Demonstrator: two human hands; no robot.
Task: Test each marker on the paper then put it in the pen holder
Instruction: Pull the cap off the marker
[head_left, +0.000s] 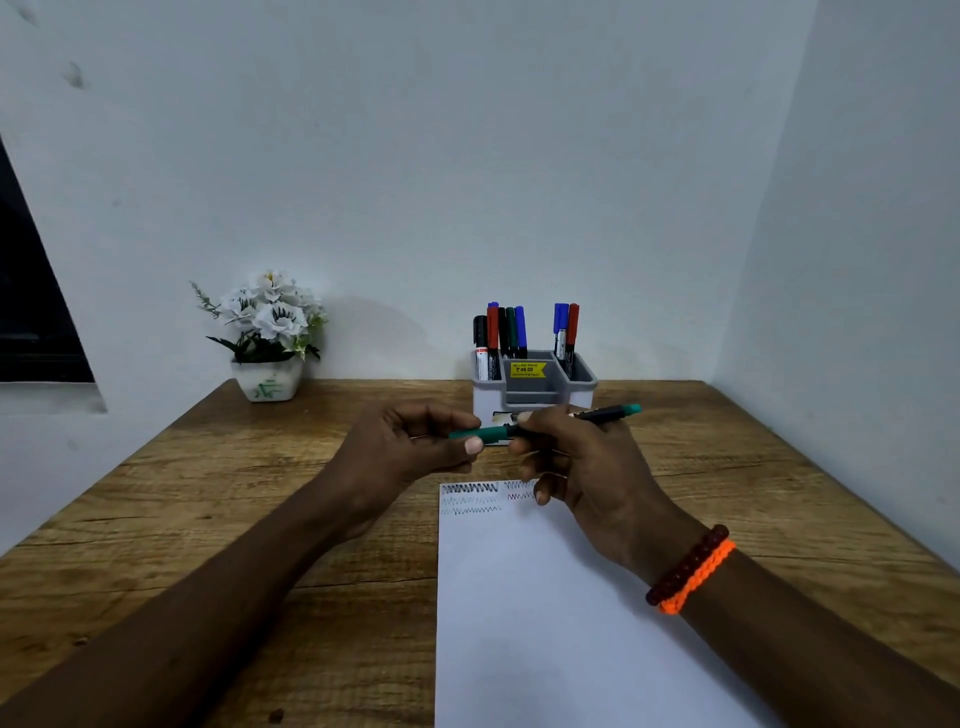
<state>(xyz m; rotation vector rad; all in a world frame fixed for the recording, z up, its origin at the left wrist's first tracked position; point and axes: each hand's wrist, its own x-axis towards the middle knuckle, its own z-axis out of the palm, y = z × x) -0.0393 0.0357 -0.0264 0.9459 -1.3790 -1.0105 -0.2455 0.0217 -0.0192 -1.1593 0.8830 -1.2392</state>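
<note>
Paper (545, 597) cut by the bottom edge; marker (597, 414) middle behind right hand (582, 462); sticker (527, 369) print unreadable

1. Both hands hold a green-capped marker (545, 423) level above the white paper sheet (545, 613).
2. The left hand (410, 449) pinches its cap; the right hand (576, 457) grips its barrel.
3. Behind stands a grey plastic pen holder (532, 387).

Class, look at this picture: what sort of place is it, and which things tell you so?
Probably a home or office desk: a wooden table against a wall, a pen holder of markers, a potted flower.
</note>
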